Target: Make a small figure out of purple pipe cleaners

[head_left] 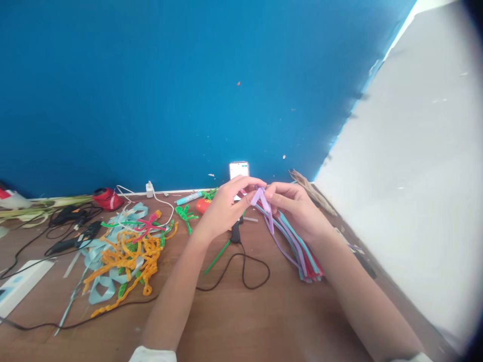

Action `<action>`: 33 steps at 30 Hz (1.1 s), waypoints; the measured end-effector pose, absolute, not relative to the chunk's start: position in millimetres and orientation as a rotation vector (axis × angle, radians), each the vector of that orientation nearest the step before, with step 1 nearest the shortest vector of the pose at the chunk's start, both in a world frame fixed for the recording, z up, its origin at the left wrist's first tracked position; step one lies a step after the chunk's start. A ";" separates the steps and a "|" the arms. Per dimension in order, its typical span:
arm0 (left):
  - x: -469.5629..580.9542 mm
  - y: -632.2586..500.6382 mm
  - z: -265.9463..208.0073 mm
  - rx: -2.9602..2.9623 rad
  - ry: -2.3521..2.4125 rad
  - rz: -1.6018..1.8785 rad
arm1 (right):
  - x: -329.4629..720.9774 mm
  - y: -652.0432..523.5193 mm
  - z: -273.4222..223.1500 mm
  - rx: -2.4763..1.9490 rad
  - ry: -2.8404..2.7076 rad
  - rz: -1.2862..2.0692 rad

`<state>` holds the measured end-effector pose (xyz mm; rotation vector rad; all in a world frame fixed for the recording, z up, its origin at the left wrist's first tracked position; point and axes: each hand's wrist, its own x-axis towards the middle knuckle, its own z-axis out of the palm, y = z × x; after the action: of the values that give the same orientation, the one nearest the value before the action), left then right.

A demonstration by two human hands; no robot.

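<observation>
My left hand [236, 198] pinches a narrow purple strip [261, 197] between thumb and fingers. The strip is folded into a pointed, upside-down V, and a loose length hangs below it. From the other side, my right hand [292, 203] grips the same strip with its fingertips closed. Whether it is ribbon or paper I cannot tell. Beneath the right hand lies a bundle of purple, light blue and red strips [302, 256], its far end partly hidden by the hands. A black-handled tool with a cord [236, 234], perhaps a glue gun, lies below the left hand, mostly covered.
A lit phone [239, 168] leans against the blue wall. Left lies a heap of orange pipe cleaners [132, 251] and light blue ribbon [101, 291]. Black cords, a white power strip [26, 281], a red roll [108, 199] and a marker [189, 197] are on the wooden table.
</observation>
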<state>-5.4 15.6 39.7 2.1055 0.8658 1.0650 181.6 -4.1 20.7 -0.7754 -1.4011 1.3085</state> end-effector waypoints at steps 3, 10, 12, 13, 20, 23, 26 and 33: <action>-4.6 14.0 41.3 2.125 0.914 1.037 | 181.9 -2.8 19.2 -0.789 -1.420 1.293; -0.9 20.9 26.3 1.730 0.913 0.907 | 178.4 -6.2 23.9 -0.888 -1.894 0.538; 1.1 25.2 20.3 1.564 0.860 0.847 | 178.1 -7.2 24.2 -0.903 -2.029 0.185; 1.7 26.8 18.7 1.498 0.838 0.829 | 178.0 -7.8 23.9 -0.915 -2.067 0.047; -2.7 25.5 26.4 1.474 0.715 0.890 | 174.3 -13.8 25.9 -0.917 -1.845 0.444; -5.0 24.2 28.5 1.687 0.771 0.999 | 176.1 -15.2 27.7 -0.841 -1.622 0.918; -4.8 20.0 30.1 1.962 0.793 1.176 | 179.4 -14.8 27.9 -0.787 -1.430 1.107; -3.7 12.6 34.1 2.246 0.786 1.184 | 179.2 -12.0 27.6 -0.753 -1.348 1.417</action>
<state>-3.7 12.6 34.1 2.2464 0.7857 1.1845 179.2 -12.0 27.6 -0.7533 -1.3478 1.4169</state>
